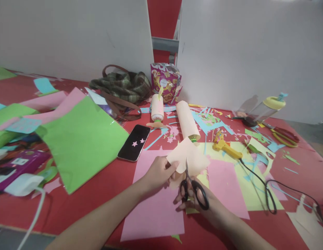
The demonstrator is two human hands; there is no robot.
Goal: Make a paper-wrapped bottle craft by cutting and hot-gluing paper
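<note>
A piece of cream paper [189, 152] is pinched at its left edge by my left hand [160, 172]. My right hand [194, 198] grips a pair of black-handled scissors [199, 194], with fingers at the handle loops and the blades pointing up against the paper. Below both hands lies a pink sheet [153, 215]. Just beyond the cream paper a cream paper-wrapped roll [187, 119] lies on its side. Farther back stands a second wrapped roll [157, 107] with a yellow strip on top.
A phone [134, 142] with small pink stars lies left of my hands, beside a large green sheet [83, 142]. To the right are a yellow glue gun [226, 147] with its cord, red-and-yellow scissors [283, 135] and a clear bottle [264, 111]. Paper scraps litter the red table [99, 215].
</note>
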